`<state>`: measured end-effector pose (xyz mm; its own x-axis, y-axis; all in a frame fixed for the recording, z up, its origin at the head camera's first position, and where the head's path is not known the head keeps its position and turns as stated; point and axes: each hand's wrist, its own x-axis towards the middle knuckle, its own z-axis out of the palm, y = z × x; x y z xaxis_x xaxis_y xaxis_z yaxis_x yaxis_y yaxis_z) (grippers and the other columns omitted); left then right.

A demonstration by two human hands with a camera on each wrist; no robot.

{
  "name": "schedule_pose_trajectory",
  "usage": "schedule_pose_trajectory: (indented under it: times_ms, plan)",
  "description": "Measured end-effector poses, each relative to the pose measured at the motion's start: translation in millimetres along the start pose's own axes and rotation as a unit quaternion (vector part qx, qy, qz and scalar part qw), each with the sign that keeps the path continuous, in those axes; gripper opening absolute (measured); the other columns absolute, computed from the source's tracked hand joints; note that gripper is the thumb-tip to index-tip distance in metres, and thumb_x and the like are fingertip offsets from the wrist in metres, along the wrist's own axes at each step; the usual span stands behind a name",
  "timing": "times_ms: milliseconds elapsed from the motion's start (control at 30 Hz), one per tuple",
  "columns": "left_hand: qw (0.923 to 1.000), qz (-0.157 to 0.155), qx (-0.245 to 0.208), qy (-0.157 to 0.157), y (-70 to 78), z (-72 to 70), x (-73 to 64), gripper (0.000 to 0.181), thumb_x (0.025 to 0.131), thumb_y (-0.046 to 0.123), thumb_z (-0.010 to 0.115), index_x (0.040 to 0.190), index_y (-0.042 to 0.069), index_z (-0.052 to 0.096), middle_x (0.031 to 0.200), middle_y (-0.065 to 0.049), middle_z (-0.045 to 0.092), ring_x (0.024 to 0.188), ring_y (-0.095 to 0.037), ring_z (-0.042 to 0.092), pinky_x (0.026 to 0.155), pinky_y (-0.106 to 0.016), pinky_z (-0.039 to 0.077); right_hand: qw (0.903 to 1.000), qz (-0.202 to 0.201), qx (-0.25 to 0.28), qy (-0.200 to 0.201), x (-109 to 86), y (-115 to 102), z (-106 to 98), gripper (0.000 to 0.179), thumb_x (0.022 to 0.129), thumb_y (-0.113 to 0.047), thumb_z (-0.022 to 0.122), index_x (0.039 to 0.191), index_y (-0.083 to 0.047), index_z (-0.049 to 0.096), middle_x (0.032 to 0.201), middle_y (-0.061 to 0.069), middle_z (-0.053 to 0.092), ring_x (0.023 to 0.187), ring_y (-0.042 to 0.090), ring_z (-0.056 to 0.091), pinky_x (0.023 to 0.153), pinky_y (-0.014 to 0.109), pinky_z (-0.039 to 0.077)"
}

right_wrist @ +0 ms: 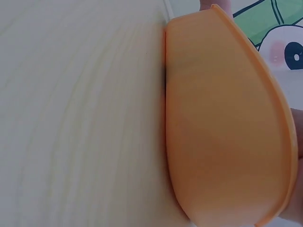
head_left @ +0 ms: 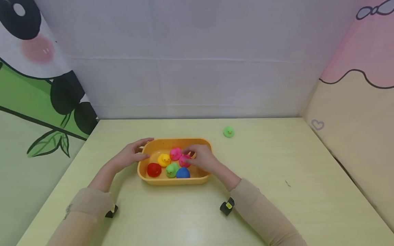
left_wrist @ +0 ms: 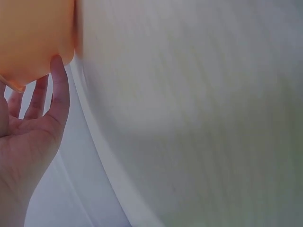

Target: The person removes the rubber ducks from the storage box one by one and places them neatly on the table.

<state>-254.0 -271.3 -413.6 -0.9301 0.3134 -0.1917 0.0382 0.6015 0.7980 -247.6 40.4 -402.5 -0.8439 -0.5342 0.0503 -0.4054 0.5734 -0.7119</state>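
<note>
An orange-yellow plastic basin [head_left: 175, 182] stands on the table with small rubber ducks in it. At its left end my left hand [head_left: 131, 154] grips the rim, thumb over the edge; in the left wrist view its fingers touch the outer wall. My right hand [head_left: 201, 158] reaches inside from the right and pinches a pink duck [head_left: 185, 161] between thumb and fingers. Beside that duck lie another pink duck [head_left: 175, 153], a yellow duck [head_left: 164, 160] and a green duck [head_left: 172, 169]. Nearer the front wall are a rounded red toy [head_left: 154, 169] and a rounded blue toy [head_left: 183, 172].
Another green duck [head_left: 228, 132] sits on the pale wooden table [head_left: 264, 153], behind and right of the basin. A plain white backdrop [head_left: 197, 85] rises at the table's far edge, with printed cartoon panels on both sides. A dark mark [head_left: 287, 183] shows on the right.
</note>
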Motion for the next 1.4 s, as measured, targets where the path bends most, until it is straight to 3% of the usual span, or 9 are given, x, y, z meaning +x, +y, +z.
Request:
schedule_pose_trajectory:
  times_ms: [167,400,1100,1400]
  plan:
    - [1.0000,-0.007,-0.002,0.003,0.1,1.1,-0.4,0.064,0.089,0.026,0.065,0.145,0.029,0.034,0.142,-0.011,0.042,0.121,-0.035,0.047,0.090,-0.043,0.052,0.9994,0.023,-0.022,-0.015,4.5,-1,2,0.028,0.082,-0.019,0.074,0.109,-0.014,0.070,0.096,-0.001,0.067,0.084,0.015,0.055,0.064,0.018,0.049]
    - [1.0000,0.002,0.002,0.003,2.8,2.0,0.6,0.064,0.089,0.027,0.064,0.146,0.026,0.034,0.144,-0.013,0.041,0.123,-0.038,0.046,0.091,-0.045,0.051,0.9981,0.049,-0.013,-0.035,8.4,0,2,0.026,0.081,-0.018,0.075,0.106,-0.015,0.071,0.094,-0.003,0.065,0.078,0.015,0.053,0.063,0.020,0.048]
    - [0.9999,-0.013,-0.004,0.010,0.8,0.5,-1.7,0.064,0.089,0.026,0.064,0.146,0.029,0.033,0.144,-0.010,0.040,0.122,-0.035,0.047,0.092,-0.044,0.051,0.9976,0.053,-0.011,-0.044,13.1,-2,2,0.022,0.082,-0.019,0.074,0.103,-0.015,0.071,0.091,-0.005,0.065,0.075,0.015,0.054,0.061,0.020,0.048]
    - [0.9998,-0.007,-0.018,0.004,2.0,3.4,-0.6,0.064,0.090,0.024,0.063,0.146,0.026,0.033,0.145,-0.014,0.039,0.123,-0.038,0.046,0.093,-0.045,0.050,0.9989,0.029,-0.026,-0.025,6.5,-1,-2,0.021,0.081,-0.021,0.075,0.101,-0.015,0.071,0.084,-0.005,0.063,0.073,0.014,0.054,0.060,0.019,0.047]
